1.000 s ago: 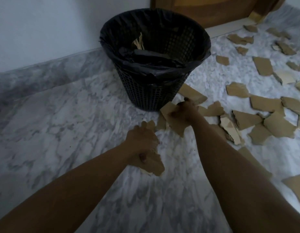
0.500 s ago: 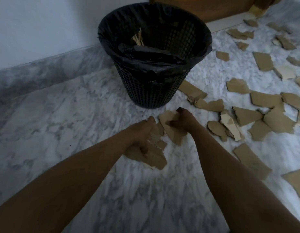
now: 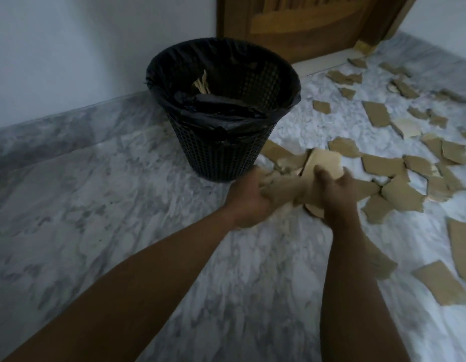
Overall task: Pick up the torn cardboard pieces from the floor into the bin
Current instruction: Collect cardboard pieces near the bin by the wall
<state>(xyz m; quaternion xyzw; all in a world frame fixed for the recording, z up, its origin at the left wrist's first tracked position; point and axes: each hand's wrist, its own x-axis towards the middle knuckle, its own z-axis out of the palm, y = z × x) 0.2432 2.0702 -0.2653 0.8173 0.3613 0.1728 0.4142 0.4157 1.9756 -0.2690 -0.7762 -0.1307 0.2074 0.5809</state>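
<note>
Cardboard bundle in grip of left hand and right hand, one black bin nearby, roughly thirty loose pieces.

The bin is black plastic with an open mesh wall, lined with a thin, faintly glossy black plastic bag. The torn cardboard pieces are matt brown with rough, ragged edges, and some show a paler face. The floor is smooth grey-white marble with a soft sheen. The door is varnished brown wood, and the wall is matt white.
</note>
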